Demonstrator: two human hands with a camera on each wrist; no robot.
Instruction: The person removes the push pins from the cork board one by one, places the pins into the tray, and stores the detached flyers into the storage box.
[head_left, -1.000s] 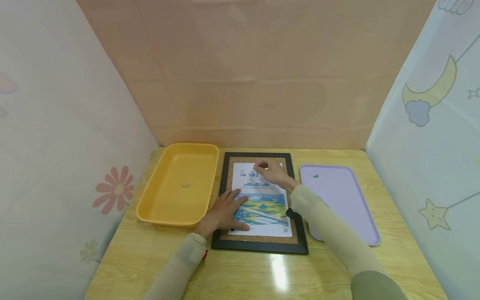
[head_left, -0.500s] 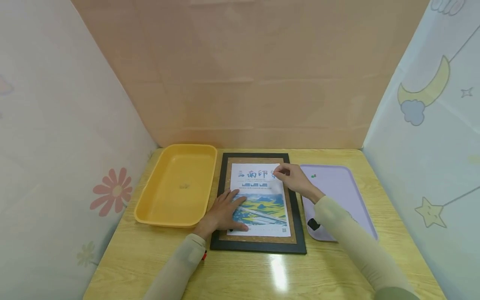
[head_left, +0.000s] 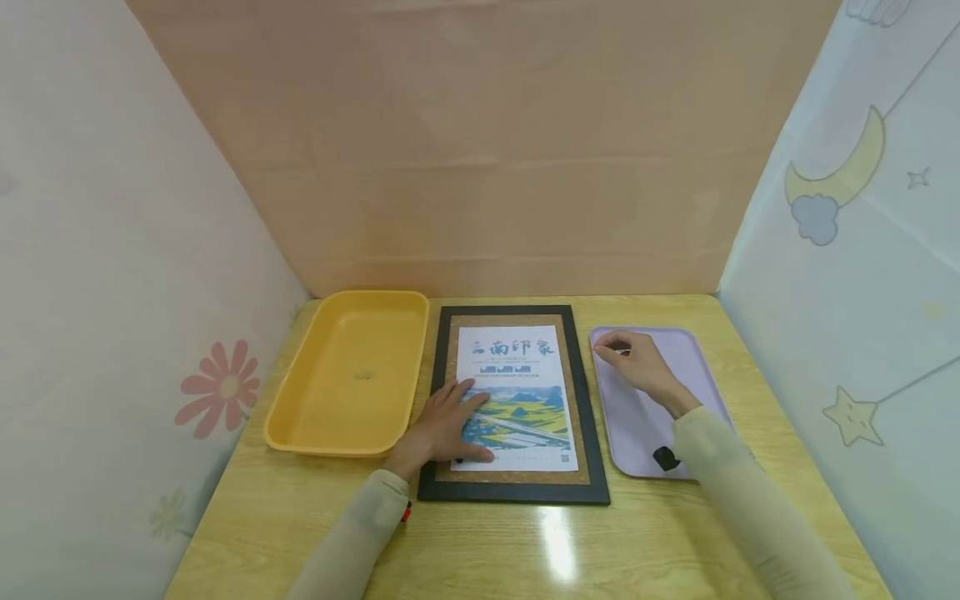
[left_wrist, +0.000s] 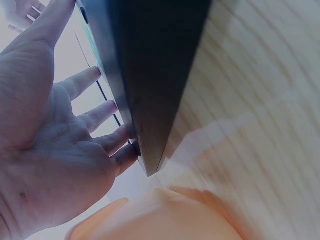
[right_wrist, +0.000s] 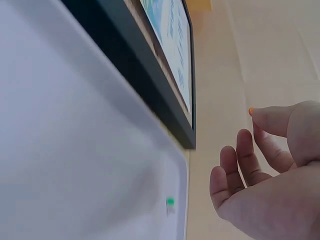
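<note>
A black-framed cork board lies flat on the wooden table, with a printed colour sheet on it. My left hand lies flat with spread fingers on the sheet's lower left; the left wrist view shows that left hand beside the frame's dark edge. My right hand hovers over the far left corner of a lilac tray. In the right wrist view this right hand pinches a small orange-tipped pin. A green pin lies on the lilac tray.
A deep yellow tray holding one small object sits left of the board. Cloth walls close in the table on the left, back and right. Bare wooden tabletop runs along the near edge.
My right hand left the top of the sheet and moved right, to above the lilac tray's far corner. The left hand stayed put on the sheet.
</note>
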